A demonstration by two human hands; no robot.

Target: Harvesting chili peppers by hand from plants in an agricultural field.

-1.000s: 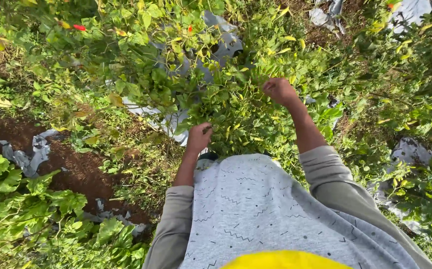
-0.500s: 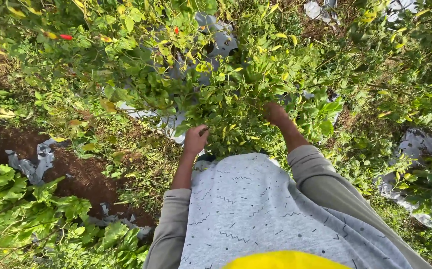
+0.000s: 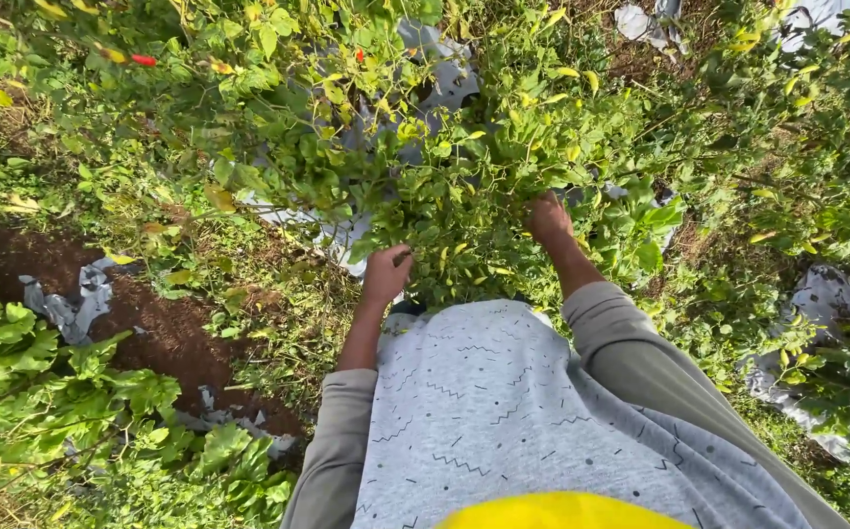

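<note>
Two bare hands reach into a leafy chilli plant (image 3: 464, 196).

Near, the left hand (image 3: 387, 274) looks clenched at its lower leaves; further in, the right hand (image 3: 548, 217) grasps thin, bendy stems. Red chillies (image 3: 144, 60) beyond look light and fragile, best pinched at stalks.

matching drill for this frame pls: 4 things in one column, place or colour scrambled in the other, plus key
Things
1. left hand
2. right hand
3. red pepper
4. bare soil

Descriptions
A. top left, red among leaves
B. higher up, reaching into the bush
C. dark brown patch, left of the left arm
D. lower down, at the bush's near edge

Pairs: 1-D, 2-B, 3-A, 4-C
</note>
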